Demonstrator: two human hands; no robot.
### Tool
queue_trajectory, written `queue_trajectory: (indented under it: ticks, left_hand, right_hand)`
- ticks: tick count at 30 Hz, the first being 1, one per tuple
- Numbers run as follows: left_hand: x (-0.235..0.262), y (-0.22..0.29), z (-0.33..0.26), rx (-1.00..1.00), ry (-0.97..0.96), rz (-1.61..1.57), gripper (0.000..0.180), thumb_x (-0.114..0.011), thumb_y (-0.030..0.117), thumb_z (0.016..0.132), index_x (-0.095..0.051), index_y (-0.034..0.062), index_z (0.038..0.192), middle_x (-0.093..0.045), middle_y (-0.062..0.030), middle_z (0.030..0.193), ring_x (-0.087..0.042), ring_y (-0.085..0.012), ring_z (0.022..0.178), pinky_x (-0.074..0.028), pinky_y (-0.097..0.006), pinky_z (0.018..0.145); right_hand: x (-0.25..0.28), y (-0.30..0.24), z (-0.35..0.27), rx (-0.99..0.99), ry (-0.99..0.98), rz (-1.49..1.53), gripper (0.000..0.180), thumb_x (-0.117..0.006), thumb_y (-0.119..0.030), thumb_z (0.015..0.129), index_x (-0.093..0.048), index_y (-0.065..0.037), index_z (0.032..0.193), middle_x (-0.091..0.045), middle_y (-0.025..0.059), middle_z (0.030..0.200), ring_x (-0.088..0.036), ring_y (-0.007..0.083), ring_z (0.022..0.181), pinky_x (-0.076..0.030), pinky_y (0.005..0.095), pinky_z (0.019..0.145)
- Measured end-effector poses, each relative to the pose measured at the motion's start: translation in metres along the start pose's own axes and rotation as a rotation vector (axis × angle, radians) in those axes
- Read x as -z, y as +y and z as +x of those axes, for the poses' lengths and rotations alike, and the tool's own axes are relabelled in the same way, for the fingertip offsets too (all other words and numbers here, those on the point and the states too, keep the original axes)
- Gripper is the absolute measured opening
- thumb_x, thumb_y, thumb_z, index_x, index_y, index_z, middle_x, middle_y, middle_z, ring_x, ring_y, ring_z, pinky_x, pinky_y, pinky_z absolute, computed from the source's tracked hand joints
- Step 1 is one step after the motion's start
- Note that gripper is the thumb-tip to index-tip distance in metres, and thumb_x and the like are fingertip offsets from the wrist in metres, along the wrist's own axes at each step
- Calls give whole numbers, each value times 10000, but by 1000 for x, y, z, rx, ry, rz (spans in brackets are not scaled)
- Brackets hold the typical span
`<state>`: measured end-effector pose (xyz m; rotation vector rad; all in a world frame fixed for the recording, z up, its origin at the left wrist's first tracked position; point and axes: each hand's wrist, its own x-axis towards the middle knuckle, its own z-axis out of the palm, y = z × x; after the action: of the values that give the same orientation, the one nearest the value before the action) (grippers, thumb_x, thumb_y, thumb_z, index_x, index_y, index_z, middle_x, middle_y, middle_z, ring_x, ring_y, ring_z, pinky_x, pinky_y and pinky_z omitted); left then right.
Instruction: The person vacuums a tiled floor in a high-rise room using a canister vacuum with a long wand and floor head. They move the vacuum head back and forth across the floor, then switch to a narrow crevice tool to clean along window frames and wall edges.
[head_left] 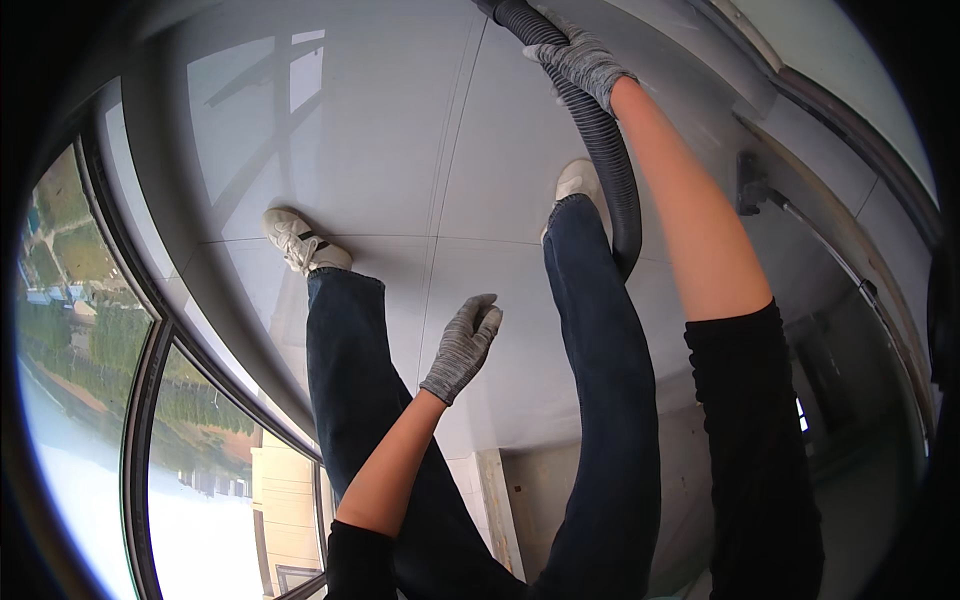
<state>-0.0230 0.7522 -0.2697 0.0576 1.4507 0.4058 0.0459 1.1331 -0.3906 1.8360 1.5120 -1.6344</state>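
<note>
A black ribbed vacuum hose (612, 160) runs from the top of the view down past my right shoe. My right hand (583, 65), in a grey knit glove, is wrapped around its upper stretch, close to the smooth dark end piece (488, 6). What lies beyond that end piece is out of the picture. Between my legs, above the floor, hangs my left hand (465, 345) in a matching glove. Its fingers are loosely bent, the thumb stands a little off them, and nothing shows in its grasp.
My white shoes (305, 240) stand apart on large glossy grey floor tiles (390, 180). Along the left run dark-framed windows (150, 390). At the right, a floor nozzle (748, 184) on a metal tube (825, 240) lies near another curved black hose (860, 130).
</note>
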Motion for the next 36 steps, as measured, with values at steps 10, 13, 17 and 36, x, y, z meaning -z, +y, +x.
queue_trajectory:
  ticks: [10,13,17,36]
  left_hand:
    - [70,36,-25,-93,-48,-79,277,-593,181,948,-559,7,1161,-650,-71,885,-617,-146,784,-503,-287,748]
    - [72,37,-29,-44,30,-41,259,-580,168,953,-560,6,1155,-645,-64,881,-609,-137,776,-500,-277,742]
    - [64,37,-28,-139,44,-272,234,-573,162,958,-567,18,1142,-644,-55,880,-603,-125,763,-498,-276,726]
    - [43,19,-26,-68,1,-261,274,-564,167,975,-557,1,1193,-627,-35,907,-573,-93,826,-482,-250,793]
  right_hand:
    - [-111,4,-87,-132,-268,-637,747,-731,-217,775,-407,-254,1446,-621,86,1213,-601,254,1059,-461,355,950]
    - [-116,5,-89,-174,-236,-540,760,-729,-247,769,-398,-233,1452,-607,85,1262,-580,259,1129,-433,347,985]
    - [-72,-15,-43,-255,-126,-368,713,-720,-249,792,-416,-229,1437,-623,68,974,-614,207,756,-518,339,644]
    - [-85,-18,-43,-128,-107,-506,707,-740,-240,783,-437,-255,1421,-657,72,1037,-653,205,811,-558,337,735]
